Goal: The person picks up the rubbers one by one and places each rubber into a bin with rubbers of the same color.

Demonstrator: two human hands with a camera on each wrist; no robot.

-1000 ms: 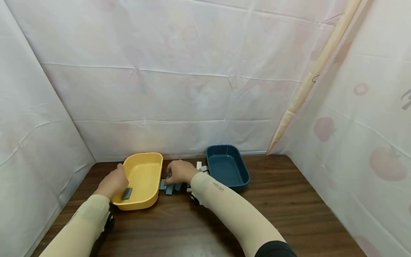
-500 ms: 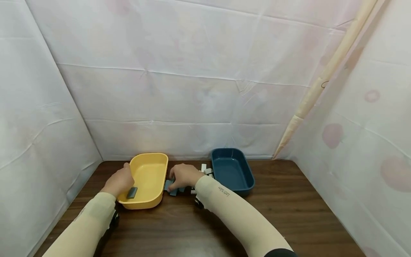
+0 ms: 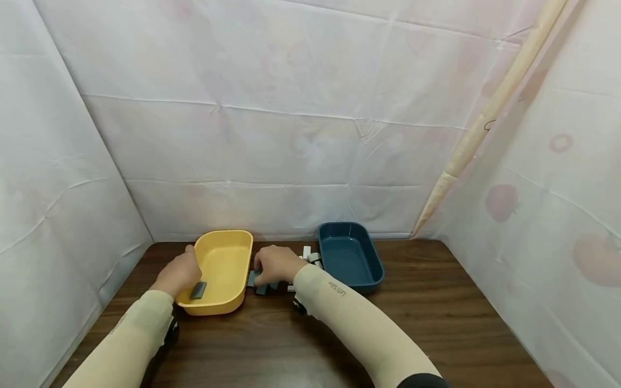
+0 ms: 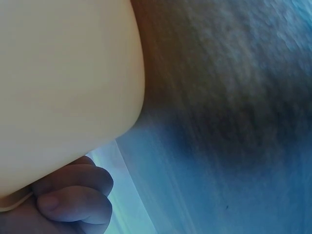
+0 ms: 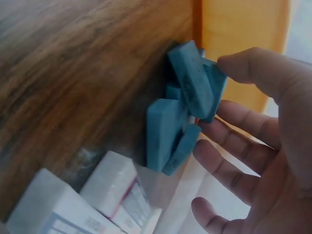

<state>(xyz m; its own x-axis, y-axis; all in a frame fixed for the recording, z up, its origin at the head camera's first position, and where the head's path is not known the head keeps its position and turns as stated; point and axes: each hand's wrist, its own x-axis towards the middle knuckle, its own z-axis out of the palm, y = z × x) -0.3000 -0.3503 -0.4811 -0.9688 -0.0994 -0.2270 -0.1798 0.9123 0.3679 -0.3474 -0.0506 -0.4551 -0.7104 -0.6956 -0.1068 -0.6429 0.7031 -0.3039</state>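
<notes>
My left hand [image 3: 179, 272] grips the left rim of a yellow tray [image 3: 224, 269]; in the left wrist view its curled fingers [image 4: 78, 197] show below the tray's pale wall [image 4: 68, 73]. One grey eraser [image 3: 198, 290] lies inside, close to that hand. Just right of the tray, my right hand [image 3: 276, 264] reaches down over a small pile of blue-grey erasers [image 3: 262, 289]. In the right wrist view, thumb and index finger pinch one blue-grey eraser [image 5: 218, 92] at its edges, with another eraser [image 5: 191, 80] leaning against it. The other fingers are spread.
White sleeved erasers [image 5: 109, 185] lie on the wooden table [image 3: 271, 345] beside the pile, partly hidden by my right arm in the head view. A dark blue tray [image 3: 345, 258] stands to their right. White printed sheets [image 3: 271, 134] wall the back and sides.
My right hand has lowered a little onto the blue-grey erasers. The left hand keeps its grip on the yellow tray. The head view has shifted slightly.
</notes>
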